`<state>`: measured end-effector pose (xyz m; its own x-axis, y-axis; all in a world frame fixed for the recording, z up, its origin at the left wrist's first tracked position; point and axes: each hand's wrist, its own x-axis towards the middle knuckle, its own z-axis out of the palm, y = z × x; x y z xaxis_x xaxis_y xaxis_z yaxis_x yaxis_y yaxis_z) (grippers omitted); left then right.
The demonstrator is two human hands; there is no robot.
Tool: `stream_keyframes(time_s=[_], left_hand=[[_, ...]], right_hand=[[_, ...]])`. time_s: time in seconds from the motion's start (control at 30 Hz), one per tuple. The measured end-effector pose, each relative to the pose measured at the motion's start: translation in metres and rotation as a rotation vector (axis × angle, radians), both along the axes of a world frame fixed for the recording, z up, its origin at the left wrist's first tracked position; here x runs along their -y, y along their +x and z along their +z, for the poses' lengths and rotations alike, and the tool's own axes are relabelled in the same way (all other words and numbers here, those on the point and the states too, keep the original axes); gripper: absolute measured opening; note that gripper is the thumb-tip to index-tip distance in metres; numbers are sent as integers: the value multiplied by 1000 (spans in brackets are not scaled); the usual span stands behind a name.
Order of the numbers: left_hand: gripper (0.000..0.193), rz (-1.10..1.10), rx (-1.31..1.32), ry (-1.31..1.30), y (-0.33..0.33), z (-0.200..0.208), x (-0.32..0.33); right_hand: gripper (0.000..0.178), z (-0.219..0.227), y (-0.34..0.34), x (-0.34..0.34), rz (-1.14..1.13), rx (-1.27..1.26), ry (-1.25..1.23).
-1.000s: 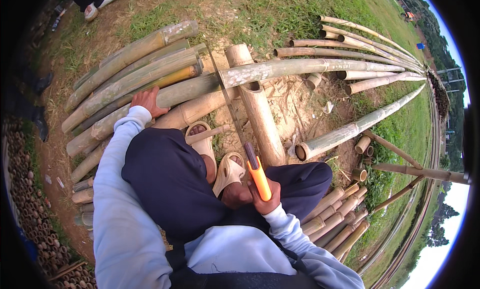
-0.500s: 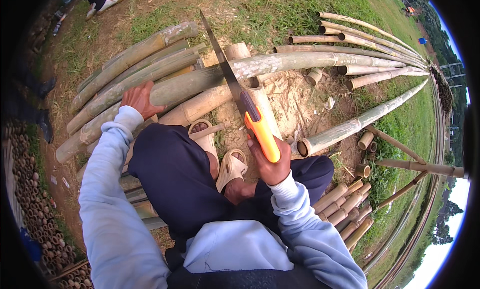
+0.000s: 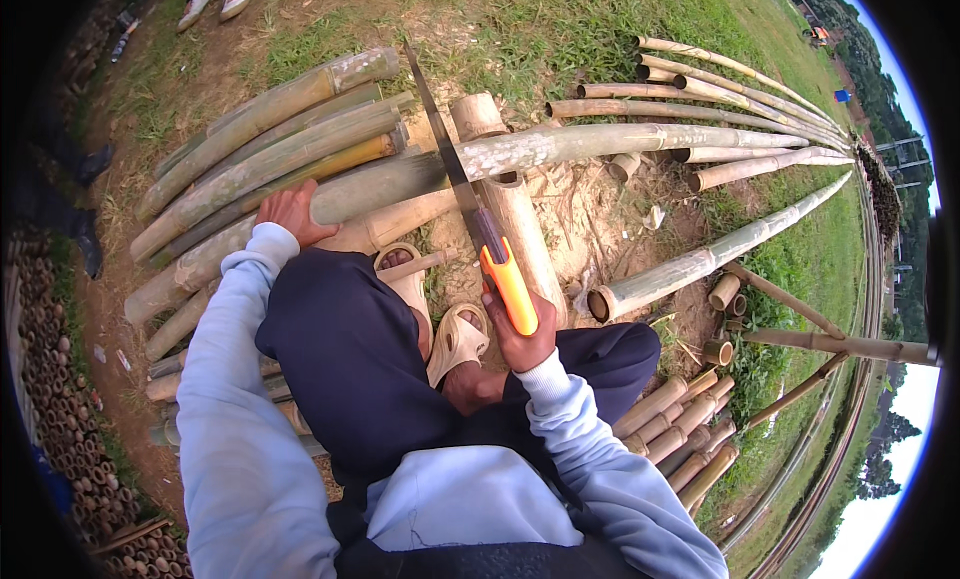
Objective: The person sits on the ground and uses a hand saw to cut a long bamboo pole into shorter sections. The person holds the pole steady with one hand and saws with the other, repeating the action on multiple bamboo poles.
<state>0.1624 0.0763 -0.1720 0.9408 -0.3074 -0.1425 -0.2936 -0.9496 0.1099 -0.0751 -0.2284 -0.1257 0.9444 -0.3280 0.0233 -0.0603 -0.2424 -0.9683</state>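
Note:
My right hand (image 3: 527, 341) is closed round the orange handle of a hand saw (image 3: 512, 289). The saw's dark blade crosses a long bamboo pole (image 3: 390, 182), its edge at the pole, and its tip points away from me. My left hand (image 3: 293, 217) holds that pole left of the blade, fingers bent over its top and thumb stretched along it. Under the pole, near the blade, lies a thicker bamboo piece (image 3: 520, 224). Pale sawdust (image 3: 455, 259) covers the ground by my sandals (image 3: 460, 344).
Several bamboo lengths (image 3: 270, 91) lie side by side at the left. Long poles (image 3: 740, 84) fan out at the far right, and one green pole (image 3: 690, 264) points toward me. Short cut pieces (image 3: 680, 424) are stacked by my right knee. Another person's shoes (image 3: 236, 1) stand at the far left.
The saw and my right hand have come slightly back toward me. My left hand sits a little farther right on the pole. The other person's shoes at the far left have shifted.

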Motion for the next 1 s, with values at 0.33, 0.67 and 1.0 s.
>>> stream_keyframes(time_s=[0.33, 0.67, 1.0], left_hand=[[83, -46, -51, 70, 48, 36, 5], [87, -61, 33, 106, 71, 15, 4], [88, -49, -10, 153, 72, 8, -4]], right_hand=[[20, 14, 42, 7, 32, 36, -125], [18, -35, 46, -5, -10, 7, 53], [25, 7, -46, -10, 47, -3, -61]])
